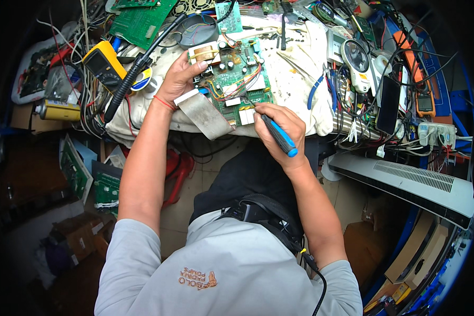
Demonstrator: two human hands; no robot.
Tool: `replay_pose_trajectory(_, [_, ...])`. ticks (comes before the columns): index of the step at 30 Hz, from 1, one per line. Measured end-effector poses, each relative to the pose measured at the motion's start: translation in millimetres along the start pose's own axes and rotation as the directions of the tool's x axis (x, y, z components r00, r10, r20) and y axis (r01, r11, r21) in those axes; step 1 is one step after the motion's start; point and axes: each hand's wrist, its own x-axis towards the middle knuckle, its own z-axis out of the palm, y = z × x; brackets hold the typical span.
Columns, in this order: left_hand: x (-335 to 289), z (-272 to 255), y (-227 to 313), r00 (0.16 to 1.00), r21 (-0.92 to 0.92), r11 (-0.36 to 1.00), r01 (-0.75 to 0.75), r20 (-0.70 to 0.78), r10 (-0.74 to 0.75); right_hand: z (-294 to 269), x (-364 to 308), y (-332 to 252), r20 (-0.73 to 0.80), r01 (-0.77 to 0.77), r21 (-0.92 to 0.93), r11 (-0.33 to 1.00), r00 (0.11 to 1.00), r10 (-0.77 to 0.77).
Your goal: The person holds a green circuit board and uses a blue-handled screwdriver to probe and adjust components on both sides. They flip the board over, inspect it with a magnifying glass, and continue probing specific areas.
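Observation:
A green circuit board [231, 79] with a transformer, capacitors and coloured wires lies at the front of the cloth-covered bench. My left hand [180, 78] grips its left edge, thumb on top beside the transformer [204, 53]. From the board's lower left hangs a grey ribbon cable [206, 113] with a white connector. In my right hand [283, 129] is a screwdriver [279, 136] with a blue and black handle. Its tip points at the board's lower right, near some white connectors; whether it touches is too small to tell.
A yellow multimeter [104, 64] and a black flexible arm [137, 73] stand left of the board. To its right lie blue-handled pliers [316, 90], a magnifier lamp [356, 59], a phone [388, 105] and tangled cables. A pale cloth [295, 79] covers the bench.

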Motion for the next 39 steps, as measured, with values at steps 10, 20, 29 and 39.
replay_pose_trajectory(10, [0.4, -0.3, -0.2, 1.000, -0.017, 1.000, 0.012, 0.005, -0.012, 7.5, 0.3, -3.8, -0.022, 0.097, -0.131, 0.987, 0.995, -0.101])
replay_pose_trajectory(20, [1.6, -2.4, 1.7, 1.000, -0.043, 0.999, 0.026, 0.000, -0.026, 11.2, 7.9, 0.1, -0.036, 0.084, -0.046, 0.995, 0.996, -0.086])
replay_pose_trajectory(29, [-0.2, 2.0, 1.5, 1.000, -0.022, 1.000, 0.015, 0.004, -0.015, 6.7, 0.4, -1.9, -0.020, 0.058, -0.032, 0.998, 0.998, -0.059])
replay_pose_trajectory(39, [-1.1, 4.2, 2.3, 1.000, -0.037, 0.999, 0.009, 0.001, -0.009, 5.8, 0.6, -3.1, 0.005, 0.031, -0.032, 0.999, 1.000, -0.031])
